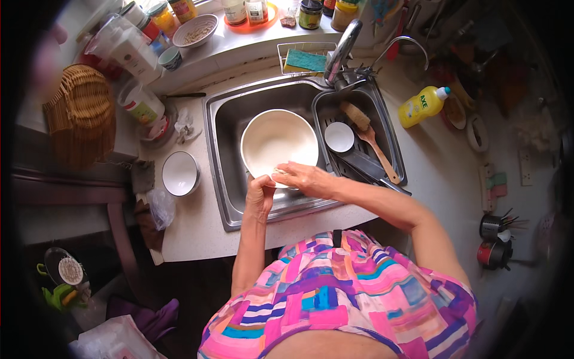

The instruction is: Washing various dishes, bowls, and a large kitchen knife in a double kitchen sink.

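Note:
A large cream-white bowl [280,139] is tilted over the main basin of a stainless steel sink [226,134]. My left hand [261,192] grips its near rim, with the thumb at the edge. My right hand [307,179] lies over the near right part of the same rim, its fingers on a small pale wad, perhaps a cloth, against the bowl's inside. Part of the wad is hidden under the fingers. In the smaller basin to the right are a little white bowl [339,137] and a wooden-handled brush [379,155].
A chrome faucet [343,51] stands behind the basins, beside a wire rack with a green and yellow sponge [306,60]. A yellow detergent bottle [421,107] is on the right counter. Another white bowl [180,173] and a plastic bag [161,207] lie left of the sink.

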Motion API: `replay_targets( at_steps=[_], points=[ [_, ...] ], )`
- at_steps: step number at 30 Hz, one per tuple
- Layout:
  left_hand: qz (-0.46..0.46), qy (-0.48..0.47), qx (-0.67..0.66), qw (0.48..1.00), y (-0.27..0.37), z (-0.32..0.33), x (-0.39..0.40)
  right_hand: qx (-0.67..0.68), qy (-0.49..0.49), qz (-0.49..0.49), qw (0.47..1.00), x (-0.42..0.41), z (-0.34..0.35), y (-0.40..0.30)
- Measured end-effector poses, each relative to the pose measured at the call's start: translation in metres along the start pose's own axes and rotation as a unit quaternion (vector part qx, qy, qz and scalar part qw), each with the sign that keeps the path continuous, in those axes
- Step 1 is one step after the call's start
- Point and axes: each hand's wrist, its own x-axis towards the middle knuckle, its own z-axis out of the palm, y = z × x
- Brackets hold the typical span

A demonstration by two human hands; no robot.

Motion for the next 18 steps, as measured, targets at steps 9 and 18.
replay_targets(
  at_steps=[9, 18],
  points=[
    [0.04, 0.051, -0.104, 0.992, -0.01, 0.023, -0.005, -0.086, 0.102, -0.032, 0.991, 0.017, -0.009, -0.009],
    [0.025, -0.008, -0.014, 1.0, 0.016, 0.006, -0.002, -0.246, 0.059, -0.055, 0.966, -0.001, -0.022, 0.023]
  ],
)
